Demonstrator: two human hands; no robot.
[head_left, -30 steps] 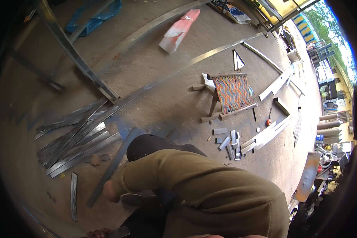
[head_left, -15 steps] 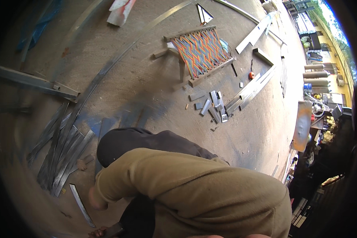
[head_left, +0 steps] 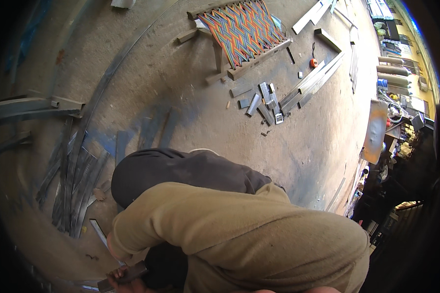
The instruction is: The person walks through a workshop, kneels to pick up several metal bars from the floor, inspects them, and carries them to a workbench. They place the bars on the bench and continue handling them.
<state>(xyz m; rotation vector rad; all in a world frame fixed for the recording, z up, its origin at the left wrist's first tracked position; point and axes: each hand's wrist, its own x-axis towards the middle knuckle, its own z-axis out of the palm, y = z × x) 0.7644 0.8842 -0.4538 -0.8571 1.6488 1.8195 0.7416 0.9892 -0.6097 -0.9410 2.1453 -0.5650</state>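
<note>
I am crouched over a dusty concrete floor. My right arm, in an olive sleeve, reaches across my dark-trousered knee [head_left: 181, 171] to the lower left. Only the edge of my right hand [head_left: 111, 244] shows past the cuff, so its fingers are hidden. It is close to a thin light metal strip [head_left: 99, 232] lying on the floor. At the bottom edge, the fingers of my left hand [head_left: 116, 282] are closed on a short dark metal bar [head_left: 128, 273], partly cut off by the frame.
A bundle of long grey metal strips [head_left: 73, 190] lies left of my knee, with angle bars [head_left: 34, 105] beyond. Farther off are a colourful woven seat frame [head_left: 242, 29], several short cut metal pieces [head_left: 266, 100], long channels [head_left: 313, 83], an orange tape measure [head_left: 314, 62] and workshop clutter [head_left: 396, 122].
My view has tipped further down and nearer the floor: the woven frame and cut pieces slid toward the top. Both hands stay at the lower left, with the dark bar now showing.
</note>
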